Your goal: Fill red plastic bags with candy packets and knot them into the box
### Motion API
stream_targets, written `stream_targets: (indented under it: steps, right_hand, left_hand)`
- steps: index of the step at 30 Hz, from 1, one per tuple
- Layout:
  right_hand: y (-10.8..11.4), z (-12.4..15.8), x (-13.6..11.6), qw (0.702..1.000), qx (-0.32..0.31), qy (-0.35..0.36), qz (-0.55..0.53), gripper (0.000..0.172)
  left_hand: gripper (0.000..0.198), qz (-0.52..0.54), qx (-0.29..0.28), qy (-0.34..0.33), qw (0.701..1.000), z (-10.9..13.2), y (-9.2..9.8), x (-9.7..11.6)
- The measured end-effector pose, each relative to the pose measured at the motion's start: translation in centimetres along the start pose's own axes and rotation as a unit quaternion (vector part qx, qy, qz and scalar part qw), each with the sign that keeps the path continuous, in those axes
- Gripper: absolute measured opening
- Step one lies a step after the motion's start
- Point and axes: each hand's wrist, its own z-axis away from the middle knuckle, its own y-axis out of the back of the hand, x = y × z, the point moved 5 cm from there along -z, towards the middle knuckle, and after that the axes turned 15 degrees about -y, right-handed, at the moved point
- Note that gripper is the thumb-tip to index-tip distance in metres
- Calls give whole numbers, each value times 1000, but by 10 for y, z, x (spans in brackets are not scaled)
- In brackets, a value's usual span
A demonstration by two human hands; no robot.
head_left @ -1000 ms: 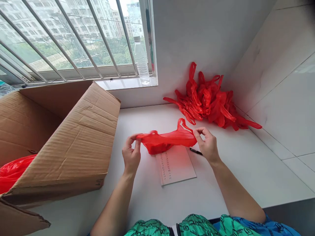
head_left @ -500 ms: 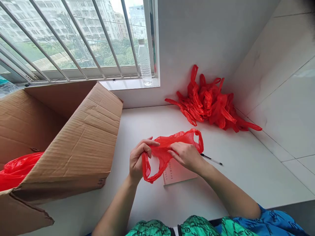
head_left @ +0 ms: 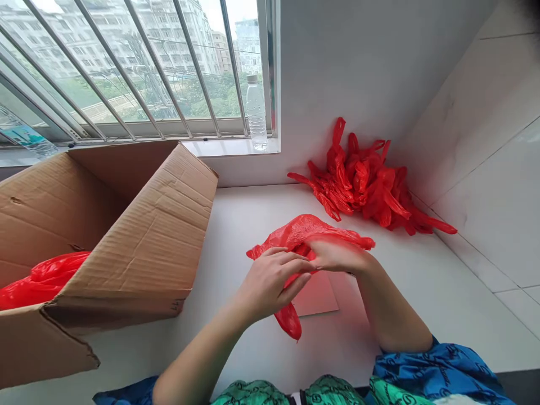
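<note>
Bag (head_left: 310,229) hangs crumpled over the table (head_left: 422,292), pinched by the left hand (head_left: 270,278) and right hand (head_left: 337,256) close together, seemingly to bunch it small; a pile (head_left: 367,185) fills the far right corner.

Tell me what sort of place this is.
Likely a plain room in a city building, seemingly above street level: a white counter set in a tiled corner, a barred window looking onto apartment blocks, plus an open cardboard box and a pile of red plastic bags.
</note>
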Motion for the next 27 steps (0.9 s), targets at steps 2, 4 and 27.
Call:
stream_targets:
  steps: [2, 4, 27]
  right_hand:
    - [6, -5, 1, 997, -72, 0, -31, 28]
    - [19, -10, 10, 994, -102, -4, -50, 29]
    - [-2, -17, 30, 990, -11, -117, 76, 21]
  left_hand:
    - [28, -73, -25, 63, 995, -1, -12, -16]
    - [31, -157, -44, 132, 978, 5, -20, -39]
    - [10, -205, -95, 218, 949, 39, -51, -92]
